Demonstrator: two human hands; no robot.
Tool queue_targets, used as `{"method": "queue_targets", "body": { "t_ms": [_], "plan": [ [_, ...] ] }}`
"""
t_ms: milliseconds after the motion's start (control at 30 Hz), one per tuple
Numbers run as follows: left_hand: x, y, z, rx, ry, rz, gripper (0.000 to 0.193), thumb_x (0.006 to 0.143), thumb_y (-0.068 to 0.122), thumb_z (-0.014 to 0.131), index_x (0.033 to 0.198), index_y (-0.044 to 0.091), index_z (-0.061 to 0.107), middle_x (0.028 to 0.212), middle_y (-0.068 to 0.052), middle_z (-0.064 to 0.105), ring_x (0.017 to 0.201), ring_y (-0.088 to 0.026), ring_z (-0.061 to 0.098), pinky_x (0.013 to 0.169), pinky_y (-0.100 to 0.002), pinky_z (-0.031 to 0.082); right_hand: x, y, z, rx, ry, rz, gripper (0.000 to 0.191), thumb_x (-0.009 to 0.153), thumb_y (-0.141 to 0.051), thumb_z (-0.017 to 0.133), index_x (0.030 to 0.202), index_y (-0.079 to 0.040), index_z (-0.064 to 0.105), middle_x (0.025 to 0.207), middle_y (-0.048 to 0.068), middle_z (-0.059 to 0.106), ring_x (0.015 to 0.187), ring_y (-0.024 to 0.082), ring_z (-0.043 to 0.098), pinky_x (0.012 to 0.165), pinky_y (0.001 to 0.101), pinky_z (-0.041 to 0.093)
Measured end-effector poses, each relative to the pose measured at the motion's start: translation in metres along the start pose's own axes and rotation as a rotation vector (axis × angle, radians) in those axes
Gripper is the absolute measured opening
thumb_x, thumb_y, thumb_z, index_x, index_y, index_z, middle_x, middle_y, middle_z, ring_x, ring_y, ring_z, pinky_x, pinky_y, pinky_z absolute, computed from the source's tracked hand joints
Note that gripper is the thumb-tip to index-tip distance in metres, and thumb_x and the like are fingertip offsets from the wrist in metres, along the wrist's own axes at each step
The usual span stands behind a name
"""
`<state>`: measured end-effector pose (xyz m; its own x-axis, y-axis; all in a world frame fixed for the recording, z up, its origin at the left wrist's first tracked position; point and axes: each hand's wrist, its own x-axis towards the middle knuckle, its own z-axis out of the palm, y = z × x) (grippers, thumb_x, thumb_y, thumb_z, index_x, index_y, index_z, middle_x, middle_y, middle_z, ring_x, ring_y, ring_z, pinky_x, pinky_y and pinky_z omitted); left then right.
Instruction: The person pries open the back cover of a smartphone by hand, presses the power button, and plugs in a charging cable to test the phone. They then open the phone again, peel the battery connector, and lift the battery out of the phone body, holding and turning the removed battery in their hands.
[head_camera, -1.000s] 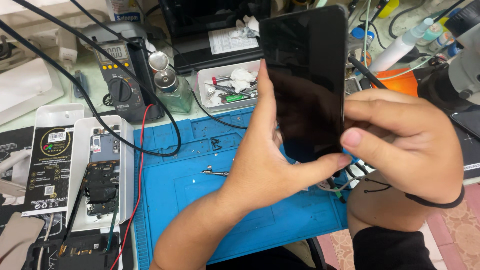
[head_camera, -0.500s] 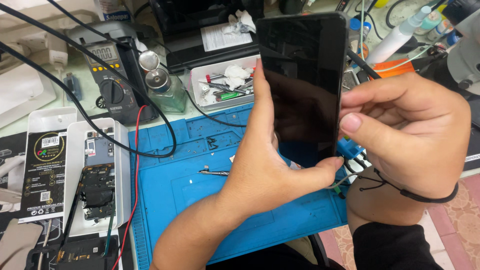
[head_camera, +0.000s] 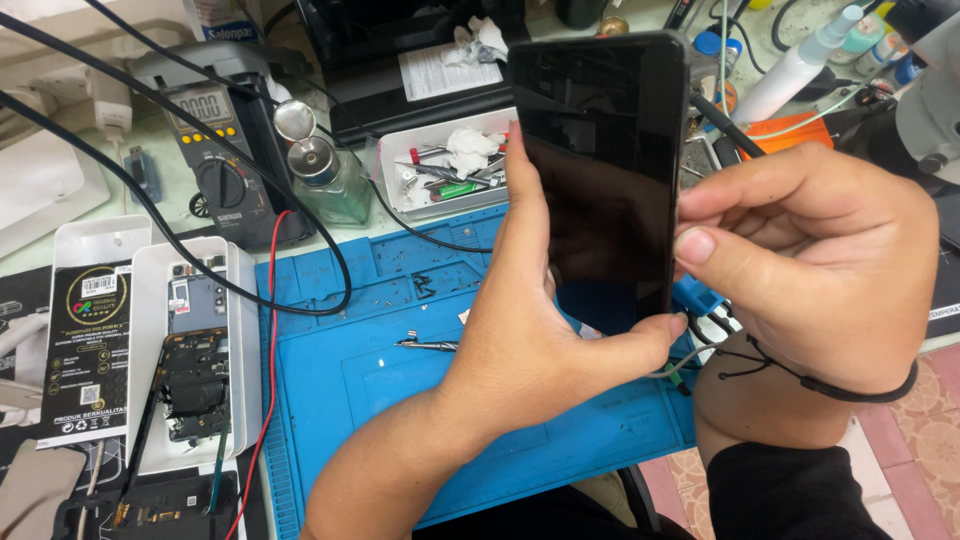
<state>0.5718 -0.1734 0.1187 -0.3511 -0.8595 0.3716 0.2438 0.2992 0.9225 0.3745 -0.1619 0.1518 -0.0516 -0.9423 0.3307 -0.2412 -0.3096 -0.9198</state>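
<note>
A black phone (head_camera: 600, 170) with a dark screen stands upright above the blue work mat (head_camera: 360, 390). My left hand (head_camera: 530, 350) cups its lower left edge, the forefinger running up the side and the thumb under the bottom corner. My right hand (head_camera: 810, 270) grips the right edge, thumb pressed against the side of the phone. A dark cord loops round my right wrist.
A thin metal tool (head_camera: 428, 345) and small screws lie on the mat. An opened phone body (head_camera: 195, 350) rests in a white tray at the left. A multimeter (head_camera: 215, 150) with black and red leads, a glass bottle (head_camera: 325, 175) and a white parts tray (head_camera: 450, 165) stand behind.
The phone and both hands have shifted slightly up and right in view; the grip stays the same.
</note>
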Motion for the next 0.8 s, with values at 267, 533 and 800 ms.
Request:
{"method": "queue_targets", "body": {
  "t_ms": [267, 533, 800],
  "plan": [
    [-0.0001, 0.0046, -0.0026, 0.163, 0.017, 0.022, 0.133, 0.083, 0.014, 0.086, 0.164, -0.006, -0.017, 0.142, -0.016, 0.058, 0.132, -0.021, 0.064, 0.118, -0.031, 0.051, -0.0007, -0.0002, -0.0012, -0.001, -0.008, -0.02, 0.02, 0.086, 0.008, 0.076, 0.104, 0.004, 0.068, 0.092, 0.009, 0.073, 0.077, 0.009, 0.071, 0.076, 0.0215, 0.058],
    [0.0009, 0.0048, -0.0005, 0.037, 0.001, 0.011, 0.131, 0.086, 0.01, 0.085, 0.166, -0.004, -0.018, 0.14, -0.015, 0.059, 0.127, -0.02, 0.063, 0.117, -0.031, 0.052, -0.0009, 0.0024, -0.0021, 0.028, -0.007, -0.027, 0.02, 0.088, 0.008, 0.076, 0.106, 0.005, 0.069, 0.088, 0.011, 0.073, 0.074, 0.01, 0.071, 0.069, 0.0196, 0.057],
    [0.0005, 0.0066, -0.0001, 0.018, 0.006, 0.012, 0.13, 0.086, 0.009, 0.084, 0.167, -0.003, -0.017, 0.138, -0.014, 0.06, 0.125, -0.02, 0.066, 0.114, -0.031, 0.054, -0.0019, 0.0015, 0.0001, 0.022, 0.012, -0.041, 0.019, 0.086, 0.006, 0.077, 0.104, 0.003, 0.069, 0.087, 0.01, 0.073, 0.073, 0.009, 0.071, 0.073, 0.0205, 0.057]
  ]
}}
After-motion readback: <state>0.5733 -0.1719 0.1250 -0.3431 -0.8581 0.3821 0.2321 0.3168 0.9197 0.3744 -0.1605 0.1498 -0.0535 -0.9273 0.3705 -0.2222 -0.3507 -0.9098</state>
